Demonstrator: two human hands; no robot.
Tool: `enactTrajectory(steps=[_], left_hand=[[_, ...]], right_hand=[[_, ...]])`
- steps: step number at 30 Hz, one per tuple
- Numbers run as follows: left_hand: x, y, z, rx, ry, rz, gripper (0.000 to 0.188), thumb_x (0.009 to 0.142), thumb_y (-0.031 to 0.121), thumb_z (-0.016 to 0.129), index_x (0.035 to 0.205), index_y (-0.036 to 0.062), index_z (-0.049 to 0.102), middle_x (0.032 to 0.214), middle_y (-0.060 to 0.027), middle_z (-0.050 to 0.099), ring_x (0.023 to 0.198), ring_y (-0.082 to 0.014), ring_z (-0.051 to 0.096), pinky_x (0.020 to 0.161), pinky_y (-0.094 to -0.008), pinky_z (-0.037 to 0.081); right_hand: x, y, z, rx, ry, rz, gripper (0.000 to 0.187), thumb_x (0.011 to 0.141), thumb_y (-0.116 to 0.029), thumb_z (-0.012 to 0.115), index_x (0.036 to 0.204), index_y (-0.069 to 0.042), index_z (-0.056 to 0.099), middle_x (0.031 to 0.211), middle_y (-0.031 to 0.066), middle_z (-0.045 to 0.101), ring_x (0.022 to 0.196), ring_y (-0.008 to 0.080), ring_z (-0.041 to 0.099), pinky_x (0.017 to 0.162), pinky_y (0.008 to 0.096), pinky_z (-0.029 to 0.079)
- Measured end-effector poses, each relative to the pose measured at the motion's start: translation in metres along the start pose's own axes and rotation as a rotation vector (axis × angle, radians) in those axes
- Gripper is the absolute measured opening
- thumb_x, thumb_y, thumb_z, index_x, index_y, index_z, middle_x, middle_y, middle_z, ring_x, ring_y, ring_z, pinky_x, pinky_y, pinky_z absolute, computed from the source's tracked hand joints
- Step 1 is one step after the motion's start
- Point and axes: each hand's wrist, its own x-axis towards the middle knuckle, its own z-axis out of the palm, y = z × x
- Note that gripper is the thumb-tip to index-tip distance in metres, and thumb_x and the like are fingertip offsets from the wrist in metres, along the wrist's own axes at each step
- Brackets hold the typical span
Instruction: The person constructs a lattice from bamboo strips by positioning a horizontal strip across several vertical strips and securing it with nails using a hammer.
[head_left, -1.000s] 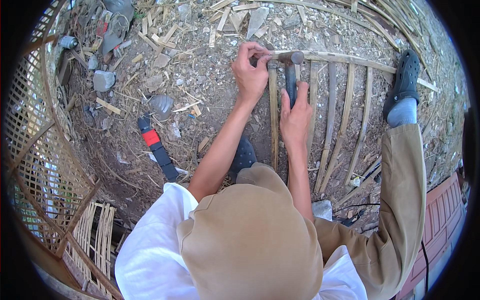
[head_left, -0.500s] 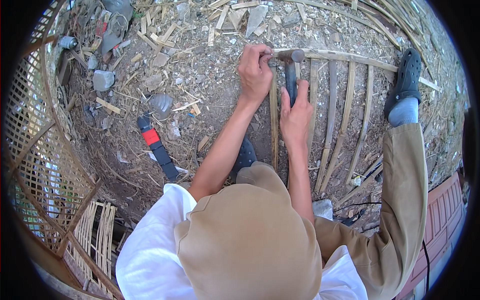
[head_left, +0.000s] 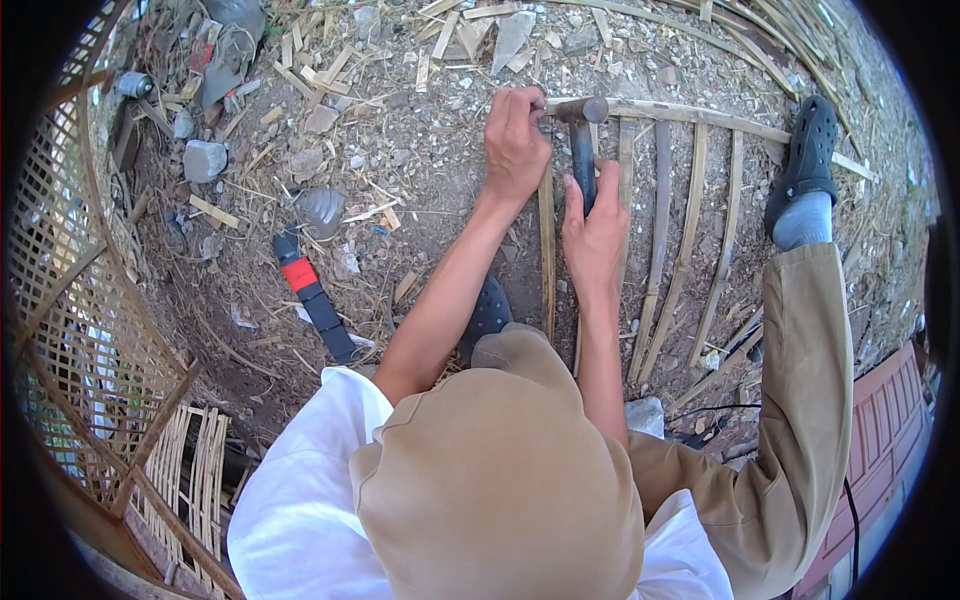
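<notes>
My right hand (head_left: 597, 235) is closed around the dark handle of a hammer (head_left: 582, 155). The hammer's head lies over the left end of a long pale wooden strip (head_left: 690, 112). Just left of the head, my left hand (head_left: 517, 145) has its fingertips pinched together at the strip's end; what they grip is too small to make out. Several thin slats (head_left: 688, 245) run from that strip toward me, side by side and spaced apart. My foot in a dark clog (head_left: 812, 150) rests at the strip's right end.
A black strap-like object with a red band (head_left: 298, 273) lies on the littered ground to the left. A woven lattice panel (head_left: 110, 370) stands at the left edge. Stones and wood scraps lie about; more long strips (head_left: 770, 45) are at the far right. A reddish panel (head_left: 875, 440) is at the right.
My left hand has shifted very slightly to the right, its fingers still pinched. The hammer and my right hand stay almost in place.
</notes>
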Motion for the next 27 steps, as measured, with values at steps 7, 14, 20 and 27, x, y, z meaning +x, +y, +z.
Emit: enactTrajectory(steps=[7, 14, 20, 27], left_hand=[[0.001, -0.002, 0.0, 0.016, -0.042, -0.009, 0.038, 0.082, -0.025, 0.058, 0.109, 0.0013, 0.063, 0.1, -0.0154, 0.066, 0.089, -0.0339, 0.073, 0.076, -0.042, 0.061], [0.002, -0.002, -0.001, -0.012, -0.041, -0.023, 0.038, 0.082, -0.026, 0.057, 0.108, 0.0007, 0.062, 0.098, -0.0152, 0.067, 0.089, -0.0328, 0.074, 0.075, -0.0418, 0.062], [0.003, -0.001, 0.0, -0.04, -0.032, -0.029, 0.037, 0.077, -0.026, 0.057, 0.102, 0.0005, 0.06, 0.095, -0.0152, 0.064, 0.088, -0.0349, 0.068, 0.074, -0.0442, 0.058], [0.006, -0.003, -0.004, -0.031, -0.071, -0.016, 0.038, 0.081, -0.026, 0.058, 0.107, 0.0014, 0.061, 0.101, -0.0148, 0.064, 0.087, -0.0324, 0.073, 0.074, -0.041, 0.062]], right_hand=[[0.0, -0.003, -0.001, -0.012, -0.02, 0.011, 0.029, 0.109, -0.01, 0.068, 0.134, 0.002, 0.056, 0.102, 0.0388, 0.073, 0.102, 0.0599, 0.071, 0.079, 0.0574, 0.056], [-0.002, -0.003, -0.001, 0.095, -0.041, 0.094, 0.034, 0.106, -0.007, 0.068, 0.137, 0.0, 0.057, 0.092, 0.0291, 0.073, 0.087, 0.0486, 0.076, 0.077, 0.0509, 0.057], [-0.004, -0.004, -0.004, 0.099, -0.062, 0.053, 0.041, 0.104, -0.004, 0.066, 0.144, -0.001, 0.056, 0.096, 0.0294, 0.075, 0.089, 0.0474, 0.077, 0.079, 0.0512, 0.057], [-0.007, -0.002, -0.001, 0.07, -0.146, 0.098, 0.049, 0.107, -0.008, 0.066, 0.154, -0.001, 0.052, 0.096, 0.0365, 0.073, 0.088, 0.0541, 0.075, 0.075, 0.0536, 0.057]])
